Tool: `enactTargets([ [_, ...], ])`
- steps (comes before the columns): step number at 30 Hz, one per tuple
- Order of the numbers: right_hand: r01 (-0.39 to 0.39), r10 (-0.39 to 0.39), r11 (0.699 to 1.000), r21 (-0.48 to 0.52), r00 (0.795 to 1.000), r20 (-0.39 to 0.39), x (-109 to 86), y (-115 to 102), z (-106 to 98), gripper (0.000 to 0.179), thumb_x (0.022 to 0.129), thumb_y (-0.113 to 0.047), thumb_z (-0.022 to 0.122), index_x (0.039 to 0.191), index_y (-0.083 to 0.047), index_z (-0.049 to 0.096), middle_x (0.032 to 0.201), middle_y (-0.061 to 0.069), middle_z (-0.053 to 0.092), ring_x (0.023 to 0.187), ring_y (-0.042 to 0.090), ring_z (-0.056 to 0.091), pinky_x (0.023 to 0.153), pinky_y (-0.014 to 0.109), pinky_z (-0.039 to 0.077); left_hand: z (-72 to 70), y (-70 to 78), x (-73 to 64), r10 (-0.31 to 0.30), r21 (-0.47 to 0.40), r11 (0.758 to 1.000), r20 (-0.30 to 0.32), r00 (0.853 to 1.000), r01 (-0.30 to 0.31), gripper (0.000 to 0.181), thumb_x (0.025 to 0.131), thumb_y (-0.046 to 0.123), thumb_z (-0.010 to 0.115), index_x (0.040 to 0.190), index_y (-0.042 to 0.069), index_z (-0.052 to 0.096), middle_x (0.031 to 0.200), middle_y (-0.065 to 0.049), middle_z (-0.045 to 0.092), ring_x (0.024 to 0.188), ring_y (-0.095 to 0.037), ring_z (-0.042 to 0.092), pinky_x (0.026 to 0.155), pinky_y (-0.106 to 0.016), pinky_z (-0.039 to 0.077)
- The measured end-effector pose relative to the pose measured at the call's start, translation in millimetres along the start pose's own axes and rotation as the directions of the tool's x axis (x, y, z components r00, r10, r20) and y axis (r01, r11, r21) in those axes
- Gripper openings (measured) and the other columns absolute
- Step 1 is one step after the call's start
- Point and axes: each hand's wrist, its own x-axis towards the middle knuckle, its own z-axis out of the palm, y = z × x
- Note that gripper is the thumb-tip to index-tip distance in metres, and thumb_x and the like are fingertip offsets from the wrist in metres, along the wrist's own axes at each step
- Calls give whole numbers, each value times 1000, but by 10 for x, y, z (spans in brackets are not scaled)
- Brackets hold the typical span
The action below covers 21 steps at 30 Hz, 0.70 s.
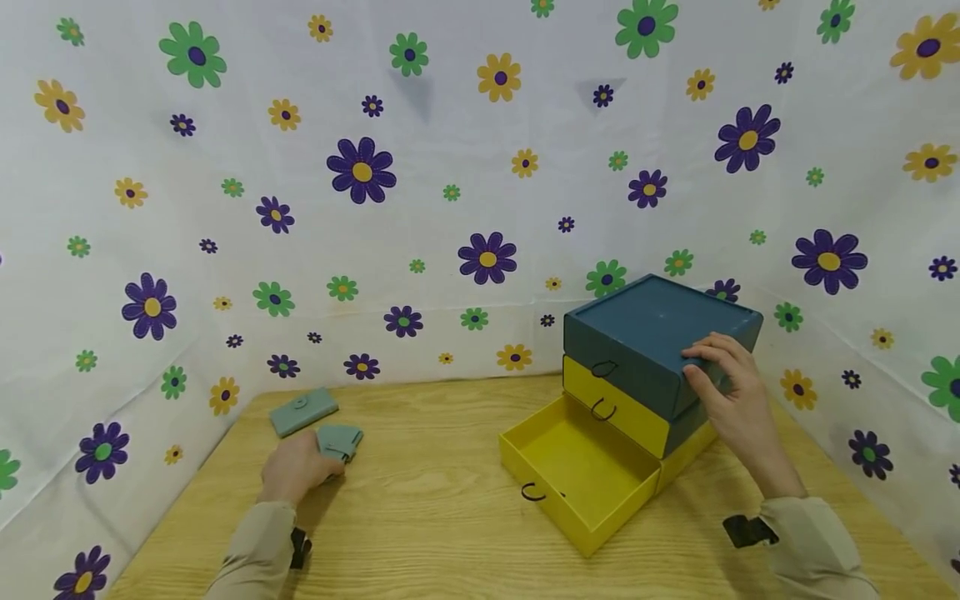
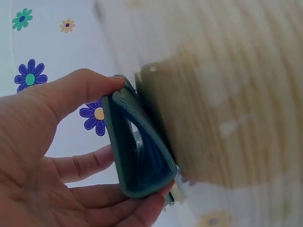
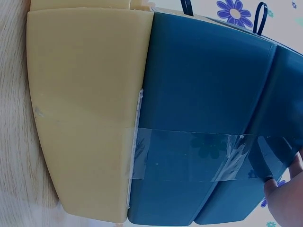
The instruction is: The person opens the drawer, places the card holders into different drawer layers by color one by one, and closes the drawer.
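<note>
My left hand (image 1: 295, 467) pinches a small green wallet (image 1: 341, 439) at the left of the table. In the left wrist view the thumb lies on one edge of the wallet (image 2: 137, 151) and fingers lie beneath; its open end shows a gap inside. Just behind it lies a second green wallet (image 1: 303, 412) with a round snap. My right hand (image 1: 731, 379) rests on the top right edge of a stacked drawer unit (image 1: 660, 317), blue above and yellow below. The unit's bottom yellow drawer (image 1: 577, 467) is pulled out, with a tiny dark speck inside.
Black loop handles (image 1: 604, 368) stick out from the drawer fronts. Clear tape (image 3: 189, 153) runs across the unit's side. A white flower-print cloth (image 1: 450, 125) hangs behind and at both sides of the wooden table (image 1: 427, 500).
</note>
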Motion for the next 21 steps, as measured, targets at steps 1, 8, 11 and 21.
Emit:
enactTargets([
  [1,6,-6,1000,3,1000,-5,4,9,5,20,93,0,62,113,-1,67,125,13,53,139,24,33,116,22,19,3,10,-7,-1,-9,1000,-7,1000,1,40,74,32,76,88,2,54,80,-12,56,70,-26,51,57,-36,41],
  [8,10,-10,1000,-2,1000,-10,5,20,14,20,93,0,63,112,-2,67,125,12,53,139,21,33,113,17,19,72,127,10,33,-93,995,-45,998,-37,39,74,32,76,91,4,54,79,-10,56,68,-23,50,54,-32,36],
  [11,8,-8,1000,1,1000,-5,3,15,14,20,93,0,63,113,-2,67,126,11,53,139,20,32,113,18,19,118,207,34,41,-113,992,-58,997,-48,43,74,33,76,97,3,57,83,-11,60,70,-23,51,55,-31,38],
  [21,11,-11,1000,-6,1000,-13,0,15,4,20,93,2,62,112,-2,67,125,10,53,138,18,33,111,14,18,174,589,17,124,-181,973,-110,986,-142,51,77,36,78,111,2,61,98,-15,66,78,-23,55,65,-34,46],
])
